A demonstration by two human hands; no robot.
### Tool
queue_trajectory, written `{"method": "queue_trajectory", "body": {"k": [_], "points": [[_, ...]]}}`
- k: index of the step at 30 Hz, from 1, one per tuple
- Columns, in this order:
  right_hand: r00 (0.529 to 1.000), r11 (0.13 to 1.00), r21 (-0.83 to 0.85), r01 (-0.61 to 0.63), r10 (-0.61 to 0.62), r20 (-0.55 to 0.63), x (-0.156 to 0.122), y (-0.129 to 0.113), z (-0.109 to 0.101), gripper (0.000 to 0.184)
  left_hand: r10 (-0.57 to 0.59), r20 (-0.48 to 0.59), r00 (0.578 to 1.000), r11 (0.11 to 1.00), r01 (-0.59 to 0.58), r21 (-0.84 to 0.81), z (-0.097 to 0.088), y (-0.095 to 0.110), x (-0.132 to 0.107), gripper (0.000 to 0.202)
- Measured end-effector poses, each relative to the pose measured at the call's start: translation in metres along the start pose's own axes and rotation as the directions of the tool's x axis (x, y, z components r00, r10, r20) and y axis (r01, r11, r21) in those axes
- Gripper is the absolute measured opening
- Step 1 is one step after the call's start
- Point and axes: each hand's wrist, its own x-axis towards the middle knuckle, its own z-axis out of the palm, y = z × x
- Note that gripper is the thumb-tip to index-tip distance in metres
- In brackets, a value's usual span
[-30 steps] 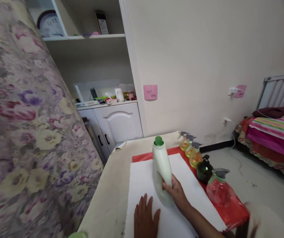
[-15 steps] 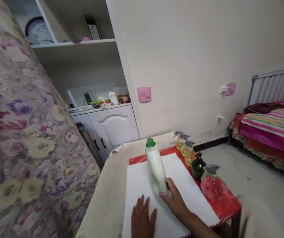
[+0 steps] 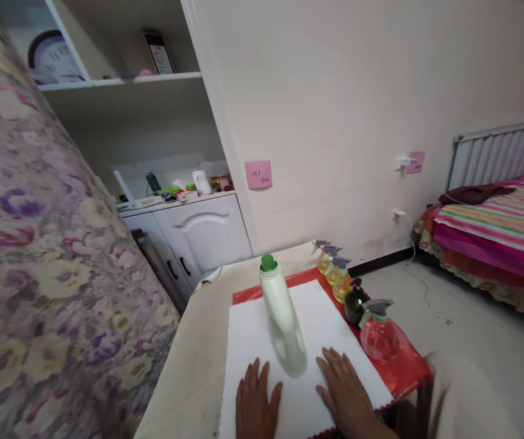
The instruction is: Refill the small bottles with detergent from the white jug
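A tall white bottle (image 3: pixel 283 323) with a green cap stands upright on a white sheet (image 3: pixel 247 332) spread over a red cloth on the table. My left hand (image 3: pixel 255 405) lies flat on the sheet, fingers stretched out, just left of the bottle's base. My right hand (image 3: pixel 346 396) rests flat on the sheet to the right of the bottle, fingers apart and holding nothing. Neither hand touches the bottle.
A row of spray bottles runs along the table's right edge: yellow ones (image 3: pixel 335 273), a dark one (image 3: pixel 354 303) and a pink one (image 3: pixel 378 334). A floral curtain (image 3: pixel 37 262) hangs at left. White cupboard (image 3: pixel 202 235) behind, striped bed (image 3: pixel 495 228) at right.
My right hand has let go of the white bottle and now lies flat beside it. The bottle stands on its own. The view has shifted slightly.
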Motion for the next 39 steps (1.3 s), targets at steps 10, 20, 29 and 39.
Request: {"method": "queue_trajectory", "body": {"k": [10,20,29,39], "points": [[0.996,0.998,-0.011,-0.067,0.068,0.063,0.0,0.005,-0.012,0.056,0.005,0.023,1.0,1.0,-0.005,-0.007,-0.006,0.001,0.003,0.044],[0.999,0.992,-0.119,-0.05,0.049,-0.011,-0.014,0.028,-0.019,0.062,-0.015,0.075,0.997,1.0,0.016,-0.016,-0.008,0.002,0.003,0.045],[0.997,0.993,-0.108,-0.056,0.061,0.042,-0.016,0.031,-0.03,0.062,-0.031,0.144,0.989,0.999,0.036,-0.027,-0.014,0.007,0.006,0.047],[0.996,0.993,0.099,-0.061,0.054,0.076,-0.026,0.037,-0.054,0.049,0.035,0.13,0.991,0.999,-0.029,-0.043,-0.016,0.02,0.006,0.047]]}}
